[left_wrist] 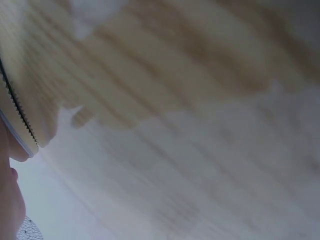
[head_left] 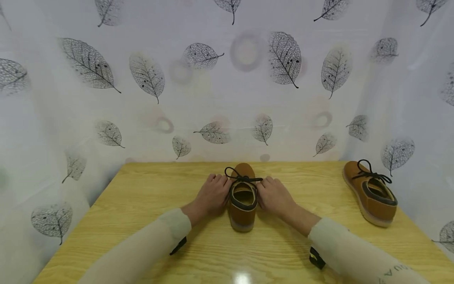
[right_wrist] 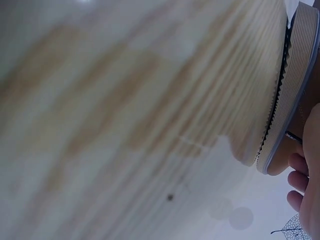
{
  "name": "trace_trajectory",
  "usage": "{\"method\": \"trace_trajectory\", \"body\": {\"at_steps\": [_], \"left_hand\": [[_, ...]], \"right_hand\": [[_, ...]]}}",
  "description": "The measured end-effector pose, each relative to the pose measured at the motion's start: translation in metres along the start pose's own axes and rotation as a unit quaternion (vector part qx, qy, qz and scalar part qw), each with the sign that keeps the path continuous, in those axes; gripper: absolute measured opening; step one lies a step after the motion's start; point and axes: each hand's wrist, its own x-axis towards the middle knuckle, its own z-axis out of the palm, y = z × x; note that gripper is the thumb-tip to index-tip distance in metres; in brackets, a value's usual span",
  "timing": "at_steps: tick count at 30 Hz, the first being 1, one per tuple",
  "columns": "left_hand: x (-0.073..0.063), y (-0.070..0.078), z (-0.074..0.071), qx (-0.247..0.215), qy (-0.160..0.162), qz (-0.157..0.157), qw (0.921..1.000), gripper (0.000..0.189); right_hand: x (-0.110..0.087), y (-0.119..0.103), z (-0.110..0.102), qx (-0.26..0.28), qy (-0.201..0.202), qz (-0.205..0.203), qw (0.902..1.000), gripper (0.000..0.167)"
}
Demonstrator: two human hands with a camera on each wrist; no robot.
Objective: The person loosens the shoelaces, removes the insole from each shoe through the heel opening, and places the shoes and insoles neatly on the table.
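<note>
A brown lace-up shoe (head_left: 242, 217) stands at the middle of the table, toe pointing away, heel toward me. Its black shoelace (head_left: 244, 179) is tied in a bow over the tongue. My left hand (head_left: 214, 194) is at the shoe's left side, curled fingers pinching the lace there. On the other side my right hand (head_left: 276, 196) pinches the lace end stretched out to the right. Each wrist view catches only the edge of the shoe's pale ridged sole (right_wrist: 287, 95); a bit of black lace shows by the right fingers (right_wrist: 298, 180).
A second brown shoe (head_left: 379, 208), its black laces tied in a bow, stands near the right edge of the wooden table (head_left: 152, 185). Behind and beside the table hangs a pale curtain (head_left: 213, 98) printed with leaves.
</note>
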Motion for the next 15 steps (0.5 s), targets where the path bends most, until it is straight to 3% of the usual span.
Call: {"method": "trace_trajectory", "body": {"at_steps": [4, 9, 15], "left_hand": [[0.000, -0.001, 0.000, 0.004, 0.005, 0.005, 1.0000, 0.030], [0.000, 0.000, 0.001, 0.005, 0.009, 0.010, 0.9999, 0.032], [-0.001, -0.002, 0.003, 0.002, 0.012, 0.013, 0.9998, 0.028]], "right_hand": [[-0.002, 0.003, 0.002, -0.026, 0.021, -0.024, 0.9992, 0.016], [-0.004, 0.009, 0.002, -0.042, 0.014, -0.043, 0.9981, 0.018], [-0.006, 0.013, 0.000, -0.004, 0.025, -0.035, 0.9991, 0.013]]}}
